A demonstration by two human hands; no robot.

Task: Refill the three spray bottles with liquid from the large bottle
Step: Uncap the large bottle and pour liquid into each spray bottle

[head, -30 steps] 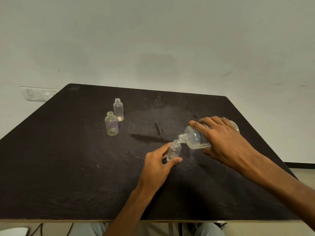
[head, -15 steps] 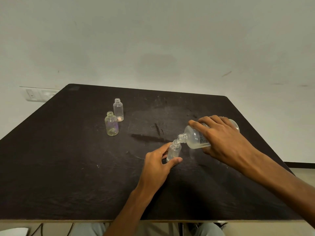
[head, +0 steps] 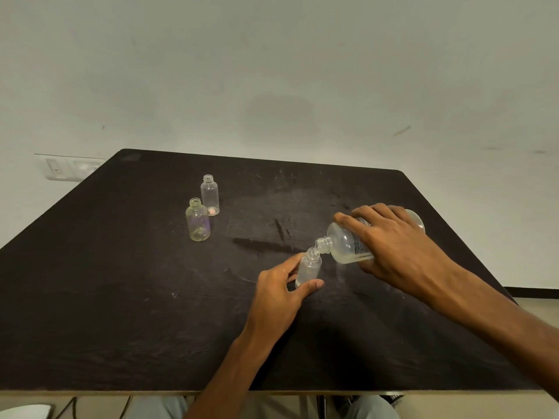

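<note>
The right hand (head: 396,252) is tipping the large clear plastic bottle (head: 348,246) mouth-to-mouth over the small clear spray bottle (head: 308,269) that the left hand (head: 281,294) is pinching upright on the dark table (head: 121,297), so any wobble is likely risking a spill past that narrow neck.

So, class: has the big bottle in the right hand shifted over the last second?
No. The big bottle stays tilted over the small bottle, same spot against the dark streak on the table.
</note>
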